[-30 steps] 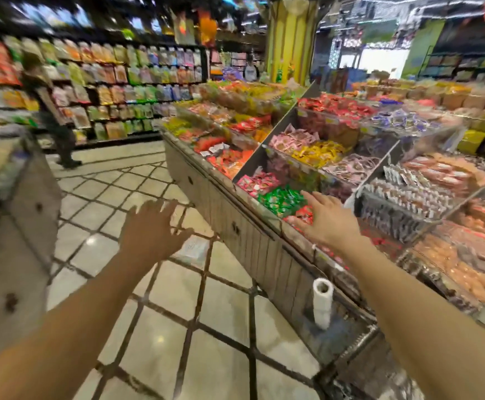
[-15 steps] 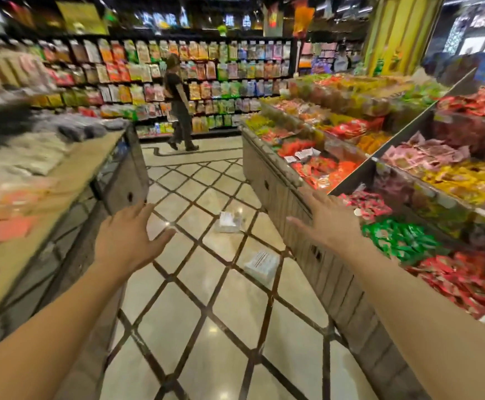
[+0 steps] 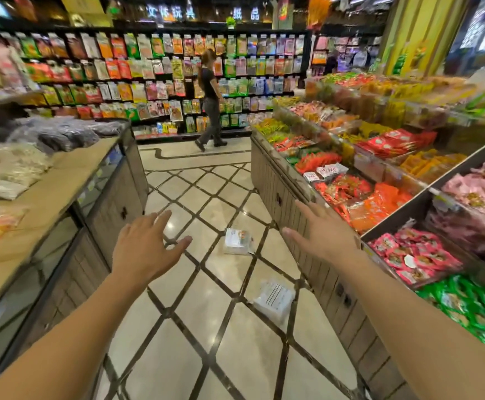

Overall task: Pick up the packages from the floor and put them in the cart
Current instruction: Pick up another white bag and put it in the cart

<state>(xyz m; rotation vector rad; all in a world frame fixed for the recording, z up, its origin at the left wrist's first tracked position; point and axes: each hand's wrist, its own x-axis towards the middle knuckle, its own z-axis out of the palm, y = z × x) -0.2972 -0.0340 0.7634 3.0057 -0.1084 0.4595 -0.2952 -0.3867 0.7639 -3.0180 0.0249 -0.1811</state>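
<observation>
So, only one view here, the head cam, looking down a store aisle w/ both arms stretched out front. Left hand is spread, fingers apart, holding nothing; right hand same deal, flat and splayed, empty, hovering just beside the edge of the snack bins on the right. Task-wise it looks like basically square one imo: two packages are on the tiled floor, neither touched. The far package sits between the two hands in frame but well below them, the near package lies closer to the camera, right by the base of the right display. So both pickups plus both drops are left afaict. Hard-to-see stuff: no cart in frame at all, so can't say where it is. Pkg labels are too blurry to read, contents unclear. Left surface w/ bagged goods is smeared by motion blur. A shopper walks by the back shelves, not involved.
</observation>
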